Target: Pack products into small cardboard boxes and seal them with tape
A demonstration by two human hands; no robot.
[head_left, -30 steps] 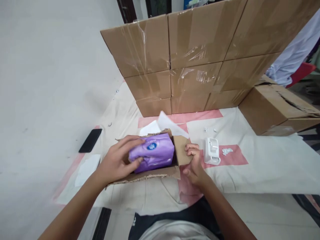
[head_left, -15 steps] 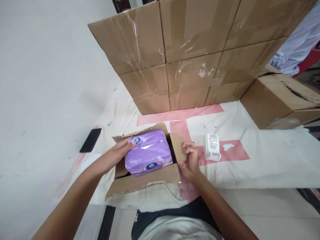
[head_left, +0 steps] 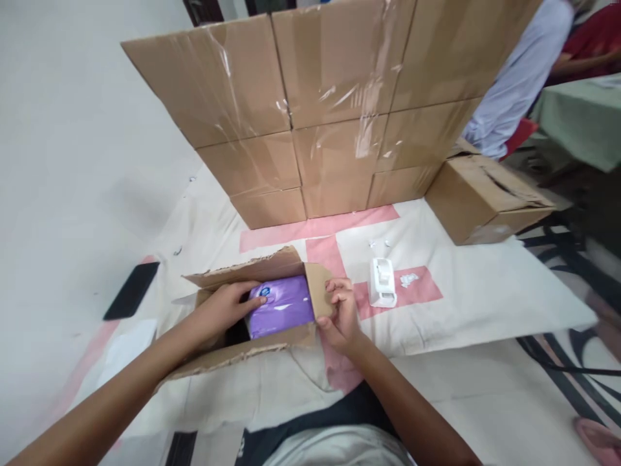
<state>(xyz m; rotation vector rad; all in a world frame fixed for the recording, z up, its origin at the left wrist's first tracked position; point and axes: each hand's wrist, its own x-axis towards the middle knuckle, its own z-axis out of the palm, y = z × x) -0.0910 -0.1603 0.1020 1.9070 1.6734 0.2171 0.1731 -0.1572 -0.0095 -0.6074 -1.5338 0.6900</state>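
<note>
A purple plastic-wrapped pack (head_left: 284, 307), which looks like tissues, sits inside an open cardboard box (head_left: 286, 338) with torn-edged flaps. My left hand (head_left: 231, 305) grips the pack's left end, its thumb on top near the blue logo and its other fingers partly hidden. At the box's right side, my right hand (head_left: 343, 317) pinches the short end flap (head_left: 317, 290) between thumb and curled fingers. Right of that hand stands a white tape dispenser (head_left: 383, 285) on the cloth.
Stacked, taped cartons (head_left: 334, 71) form a wall behind the box. Another carton (head_left: 480, 200) stands at the right. A black phone (head_left: 130, 291) lies at the left, and a scrap (head_left: 409, 279) rests beside the dispenser. A person in pale clothing (head_left: 514, 84) is beyond the cartons.
The purple pack has gone down deeper into the box and lies flatter, my left hand moving in with it. My right hand keeps the flap. The whole view has shifted rightward.
</note>
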